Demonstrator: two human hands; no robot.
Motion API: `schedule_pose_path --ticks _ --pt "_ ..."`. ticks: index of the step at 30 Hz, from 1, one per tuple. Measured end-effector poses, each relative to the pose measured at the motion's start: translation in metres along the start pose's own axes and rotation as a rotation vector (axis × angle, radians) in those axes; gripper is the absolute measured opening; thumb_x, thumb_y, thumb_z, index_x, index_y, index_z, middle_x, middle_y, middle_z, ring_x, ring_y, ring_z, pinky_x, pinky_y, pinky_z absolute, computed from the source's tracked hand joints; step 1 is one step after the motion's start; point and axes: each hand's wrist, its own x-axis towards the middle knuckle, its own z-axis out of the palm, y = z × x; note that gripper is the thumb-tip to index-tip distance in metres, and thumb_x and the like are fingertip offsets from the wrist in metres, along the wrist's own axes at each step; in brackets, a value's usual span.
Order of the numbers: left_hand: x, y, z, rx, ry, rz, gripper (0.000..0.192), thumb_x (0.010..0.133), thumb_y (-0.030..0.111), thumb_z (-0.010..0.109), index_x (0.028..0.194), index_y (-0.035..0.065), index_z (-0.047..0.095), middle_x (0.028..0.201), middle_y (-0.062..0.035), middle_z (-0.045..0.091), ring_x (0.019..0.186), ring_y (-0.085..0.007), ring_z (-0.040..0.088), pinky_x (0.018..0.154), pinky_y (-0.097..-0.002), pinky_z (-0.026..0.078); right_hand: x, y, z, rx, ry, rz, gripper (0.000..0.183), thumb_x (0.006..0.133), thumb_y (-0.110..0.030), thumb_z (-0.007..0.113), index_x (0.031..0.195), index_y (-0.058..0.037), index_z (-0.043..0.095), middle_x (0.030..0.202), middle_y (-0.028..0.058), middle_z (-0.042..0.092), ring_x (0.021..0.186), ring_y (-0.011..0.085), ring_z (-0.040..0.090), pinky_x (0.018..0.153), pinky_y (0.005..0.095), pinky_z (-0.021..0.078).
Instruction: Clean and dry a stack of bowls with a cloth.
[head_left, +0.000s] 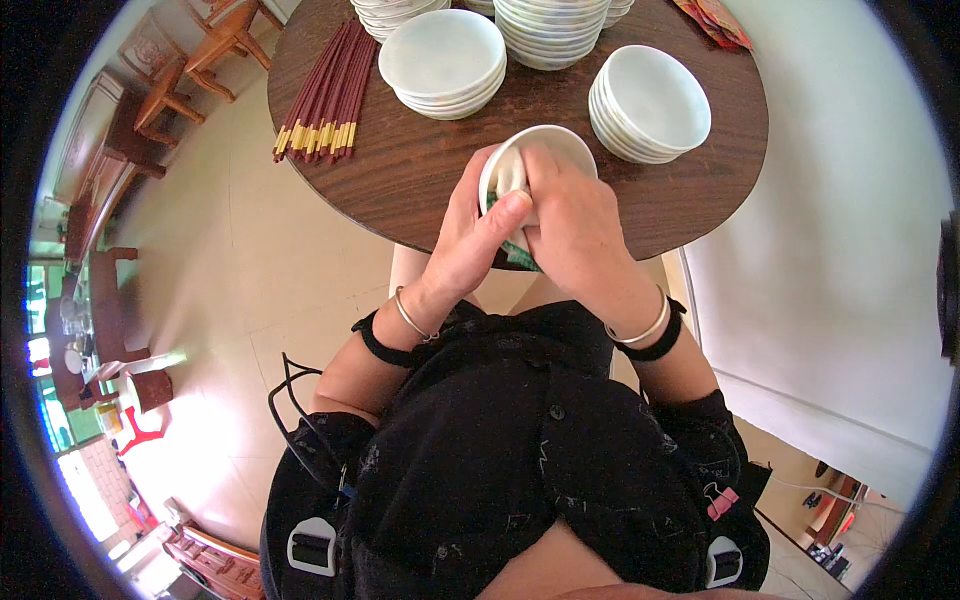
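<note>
A white bowl (576, 144) is tilted above the near edge of the table, its mouth towards me. My left hand (480, 217) grips its left side, the thumb over the rim. Inside the bowl, the fingers of my right hand (574, 214) press a white cloth with a green edge (511, 180) against the wall. Part of the cloth hangs below the bowl between my hands. My right fingertips are hidden in the bowl. Beyond my hands stand a stack of white bowls (442, 56) at the left and another bowl stack (654, 97) at the right.
A bundle of dark red chopsticks with yellow ends (326, 97) lies on the left of the round wooden table (390, 187). Taller bowl stacks (551, 34) stand at the back. A red patterned packet (716, 22) lies far right. A white wall (840, 225) borders the table's right side.
</note>
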Motion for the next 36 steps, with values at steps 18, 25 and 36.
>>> schedule_pose_path --ticks 18,25,36 --pt "0.001 -0.002 -0.008 -0.174 0.066 -0.047 0.068 0.084 0.043 0.061 0.128 -0.0016 0.035 0.118 -0.0114 0.049 0.109 -0.0172 0.047 0.094 -0.0319 0.039 -0.003 0.005 -0.033 0.101 0.301 0.168 0.026 0.082 -0.014 0.06 0.105 -0.0047 0.051 0.087 0.0151 0.06 0.082 0.0367 0.058 0.069 0.0405 0.0452" --pt "-0.007 -0.002 -0.007 0.049 0.133 0.059 0.067 0.083 0.039 0.062 0.127 -0.0019 0.034 0.119 -0.0113 0.047 0.11 -0.0183 0.046 0.094 -0.0326 0.038 -0.005 0.021 0.007 0.354 0.059 0.394 0.02 0.085 -0.016 0.06 0.101 -0.0039 0.056 0.09 0.0174 0.063 0.082 0.0312 0.062 0.071 0.0327 0.0475" --pt "0.003 0.064 -0.007 0.35 0.035 -0.001 0.041 0.087 0.01 0.057 0.121 -0.003 0.04 0.111 -0.0112 0.054 0.103 -0.0149 0.051 0.089 -0.0278 0.041 -0.019 0.012 0.01 0.761 0.222 0.342 0.021 0.087 -0.013 0.06 0.102 0.001 0.058 0.091 0.0076 0.064 0.082 0.0116 0.059 0.072 0.0261 0.0472"
